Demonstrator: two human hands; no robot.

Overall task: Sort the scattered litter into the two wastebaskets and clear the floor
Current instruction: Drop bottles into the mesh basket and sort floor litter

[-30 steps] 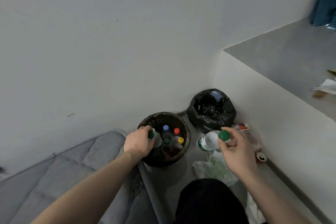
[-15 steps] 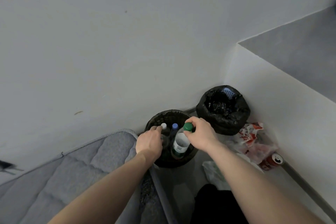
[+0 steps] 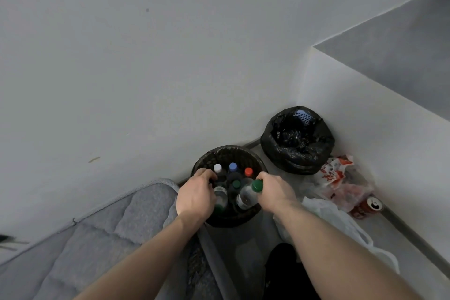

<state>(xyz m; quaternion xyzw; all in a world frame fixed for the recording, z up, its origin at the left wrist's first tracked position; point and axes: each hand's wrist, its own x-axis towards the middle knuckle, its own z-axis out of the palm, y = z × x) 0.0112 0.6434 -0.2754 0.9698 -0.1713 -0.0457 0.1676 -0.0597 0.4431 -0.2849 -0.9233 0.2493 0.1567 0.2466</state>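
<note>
A dark woven wastebasket (image 3: pixel 229 150) stands against the wall, packed with upright bottles with white, blue, red and green caps. My left hand (image 3: pixel 196 193) is over its left side, fingers curled on a clear bottle (image 3: pixel 221 197) inside it. My right hand (image 3: pixel 276 191) grips a green-capped clear bottle (image 3: pixel 246 196) by its neck, tilted, with its base down in the basket. A second wastebasket (image 3: pixel 297 153), lined with a black bag, stands to the right in the corner.
On the floor to the right lie a red-and-white wrapper (image 3: pixel 334 170), a crumpled clear bag (image 3: pixel 353 193), a red can (image 3: pixel 367 207) and a white plastic bag (image 3: pixel 326 219). A grey quilted mattress (image 3: pixel 97 238) fills the lower left. My dark-clothed knee (image 3: pixel 285 273) is below.
My right hand has carried the green-capped bottle from the floor side over to the woven basket and lowered it in. My left hand stayed at the basket's left side.
</note>
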